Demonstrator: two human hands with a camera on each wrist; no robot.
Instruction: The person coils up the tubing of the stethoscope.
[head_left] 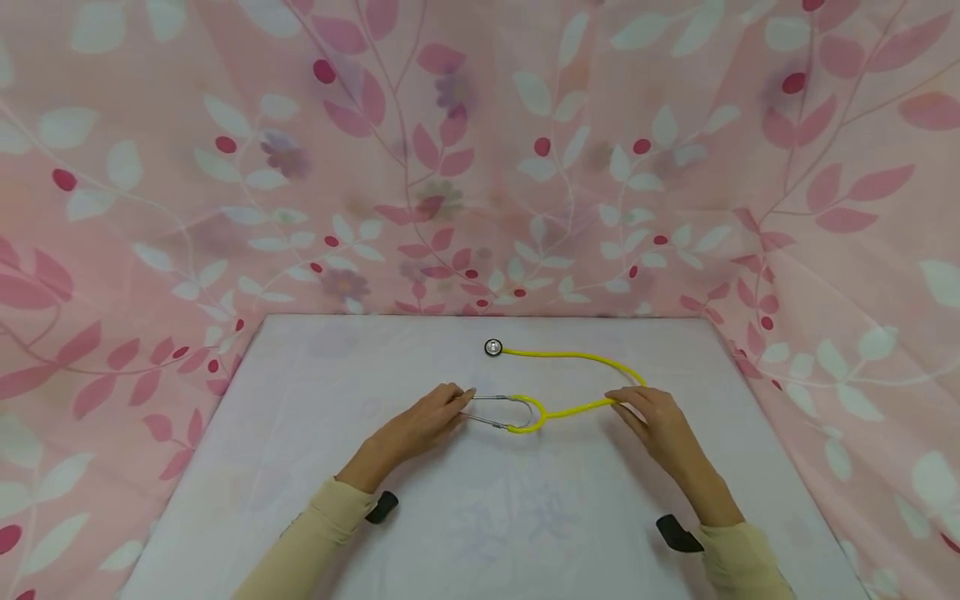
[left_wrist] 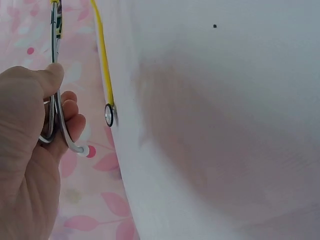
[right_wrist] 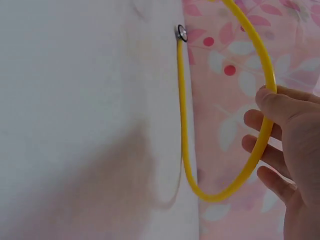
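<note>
A stethoscope with yellow tubing point(head_left: 577, 409) stretches between two hands above a white table. My left hand point(head_left: 431, 423) grips its metal ear tubes point(left_wrist: 54, 70), the thumb pressed over them; a pale eartip point(left_wrist: 84, 150) pokes out below the fingers in the left wrist view. With thumb and fingertips, my right hand point(head_left: 651, 421) pinches the tubing farther along. Past that hand the tube bends back in a loop point(right_wrist: 220, 196). At its end the round chestpiece point(head_left: 492, 347), black-rimmed with a silver face, lies near the table's far edge.
The white-covered table point(head_left: 480, 517) has faint marks near its front. Pink cloth point(head_left: 465, 167) with leaves and berries hangs behind it and along both sides. Dark devices point(head_left: 678, 533) sit at both wrists, by the beige sleeves point(head_left: 318, 521).
</note>
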